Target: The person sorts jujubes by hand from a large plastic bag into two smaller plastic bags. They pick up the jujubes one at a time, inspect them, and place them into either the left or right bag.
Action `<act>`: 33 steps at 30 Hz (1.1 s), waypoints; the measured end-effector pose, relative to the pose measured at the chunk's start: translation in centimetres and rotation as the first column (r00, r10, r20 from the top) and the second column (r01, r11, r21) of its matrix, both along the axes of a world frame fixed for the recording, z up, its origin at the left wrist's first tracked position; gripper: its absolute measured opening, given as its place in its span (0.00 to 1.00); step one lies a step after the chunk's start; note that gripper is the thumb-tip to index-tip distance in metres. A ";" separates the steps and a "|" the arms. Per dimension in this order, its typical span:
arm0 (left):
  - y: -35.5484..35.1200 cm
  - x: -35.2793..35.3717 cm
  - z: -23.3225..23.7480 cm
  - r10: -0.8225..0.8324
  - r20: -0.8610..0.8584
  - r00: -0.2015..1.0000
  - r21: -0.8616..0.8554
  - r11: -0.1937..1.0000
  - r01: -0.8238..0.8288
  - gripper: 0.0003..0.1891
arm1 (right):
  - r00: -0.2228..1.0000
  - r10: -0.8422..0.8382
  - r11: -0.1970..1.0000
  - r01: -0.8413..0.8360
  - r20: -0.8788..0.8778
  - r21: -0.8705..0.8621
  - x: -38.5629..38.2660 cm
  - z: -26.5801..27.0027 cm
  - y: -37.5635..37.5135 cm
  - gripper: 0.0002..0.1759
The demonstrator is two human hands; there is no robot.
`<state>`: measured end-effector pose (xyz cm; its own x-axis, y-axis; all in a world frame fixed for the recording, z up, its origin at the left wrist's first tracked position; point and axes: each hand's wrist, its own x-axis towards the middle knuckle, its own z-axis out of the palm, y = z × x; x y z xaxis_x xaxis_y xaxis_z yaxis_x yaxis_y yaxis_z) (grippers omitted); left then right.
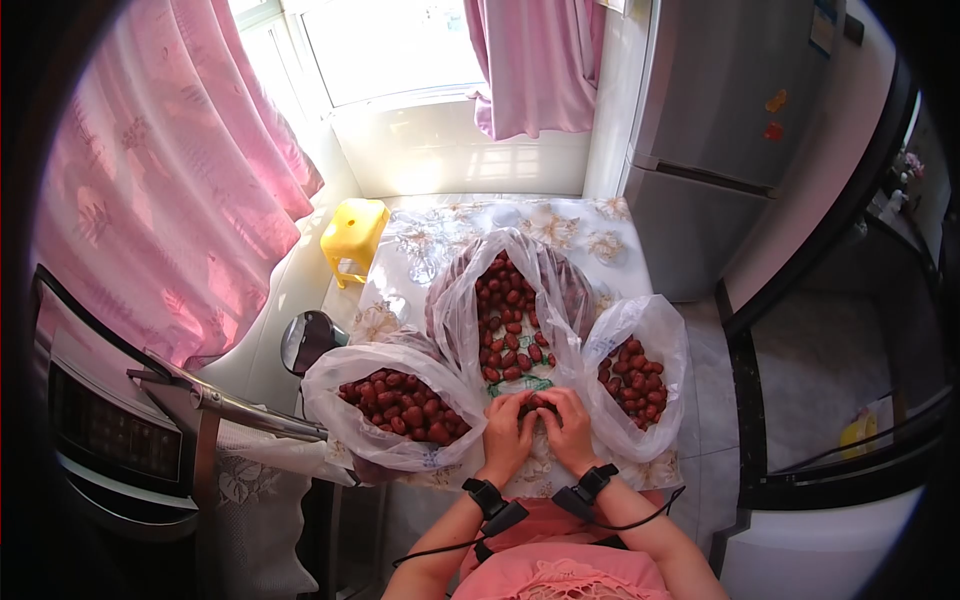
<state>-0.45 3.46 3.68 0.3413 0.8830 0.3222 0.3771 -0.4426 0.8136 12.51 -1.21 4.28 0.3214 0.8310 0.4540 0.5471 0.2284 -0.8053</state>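
Note:
My left hand [508, 436] and my right hand [570, 430] meet at the front edge of the table, fingertips curled together around red dates [537, 404]. Just beyond them lies the mouth of a large clear plastic bag [458, 310], spread wide, with a heap of red dates [508, 300] inside and a few loose ones towards me. Left of my hands sits a second plastic bag [330, 378] full of dates [400, 404]. A third bag [668, 350], on the right, holds a smaller pile of dates [632, 382].
A flowered cloth covers the table [590, 230]. Behind its left corner stands a yellow stool [354, 236]. A grey refrigerator [700, 130] rises at the back right, and pink curtains [180, 190] hang at the left. A dark oven-like appliance [115, 425] is at the near left.

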 end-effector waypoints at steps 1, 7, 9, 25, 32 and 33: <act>0.0 0.0 0.1 0.000 0.002 1.000 0.000 1.000 0.000 0.18 | 1.000 -0.011 1.000 0.011 0.026 0.013 0.0 0.0 -0.1 0.10; 0.3 -0.1 -0.4 -0.031 -0.013 0.999 0.035 0.999 0.032 0.16 | 0.998 -0.013 1.000 0.013 0.058 0.009 0.0 -0.6 -0.1 0.08; 0.2 -0.2 -0.2 -0.056 -0.001 0.998 0.031 0.998 0.056 0.14 | 0.999 -0.008 1.000 0.008 0.047 0.002 0.0 -0.6 -0.2 0.08; 1.0 -1.0 -1.5 -0.166 0.193 0.967 -0.045 0.983 0.178 0.15 | 0.996 0.014 0.998 -0.019 0.087 0.054 0.0 0.3 -0.2 0.16; 0.4 -0.9 -1.4 -0.083 0.249 0.965 -0.176 0.976 0.129 0.19 | 0.995 0.029 0.999 -0.032 0.098 0.029 0.2 -0.7 -0.3 0.17; 0.4 -0.9 -1.2 -0.099 0.225 0.969 -0.165 0.977 0.138 0.20 | 0.994 0.028 0.999 -0.031 0.102 0.028 0.1 -0.6 -0.3 0.17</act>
